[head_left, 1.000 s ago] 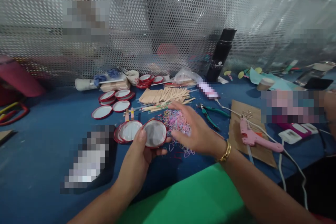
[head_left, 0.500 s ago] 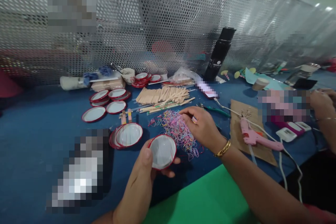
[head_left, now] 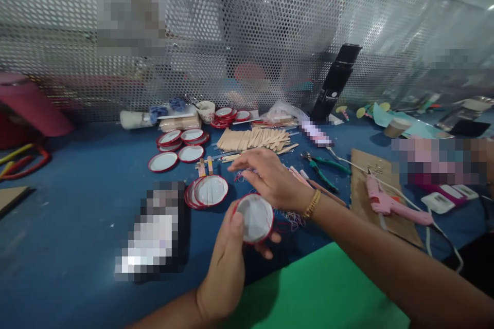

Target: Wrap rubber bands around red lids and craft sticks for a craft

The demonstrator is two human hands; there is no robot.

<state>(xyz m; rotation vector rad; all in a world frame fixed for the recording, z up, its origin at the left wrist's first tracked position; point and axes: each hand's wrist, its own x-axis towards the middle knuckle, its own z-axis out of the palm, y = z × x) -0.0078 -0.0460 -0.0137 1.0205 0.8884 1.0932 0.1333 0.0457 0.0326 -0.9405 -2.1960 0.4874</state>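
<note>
My left hand (head_left: 226,262) grips a jar lid (head_left: 258,218) with a red rim, its pale inner side facing up. Just above that lid, my right hand (head_left: 270,177) reaches leftward with fingers stretched out and nothing visible in them. Beneath the right hand and wrist lies a tangle of coloured thread (head_left: 294,220), mostly covered. Left of my fingertips, a pair of overlapping red-rimmed lids (head_left: 211,190) rests on the blue table, with two short wooden pieces (head_left: 210,165) bearing coloured marks just behind.
More lids (head_left: 163,161) lie farther back, beside a row of wooden sticks (head_left: 252,140). Pliers (head_left: 326,172) and a pink glue gun (head_left: 389,203) on cardboard (head_left: 358,164) are to the right. A black bottle (head_left: 335,82) stands near the perforated metal screen (head_left: 216,25). Green sheet (head_left: 320,288) in front.
My right hand has moved left off the thread tangle, its fingers now stretched toward the paired lids. The left hand still holds its lid. The view has turned left, showing a pink tumbler.
</note>
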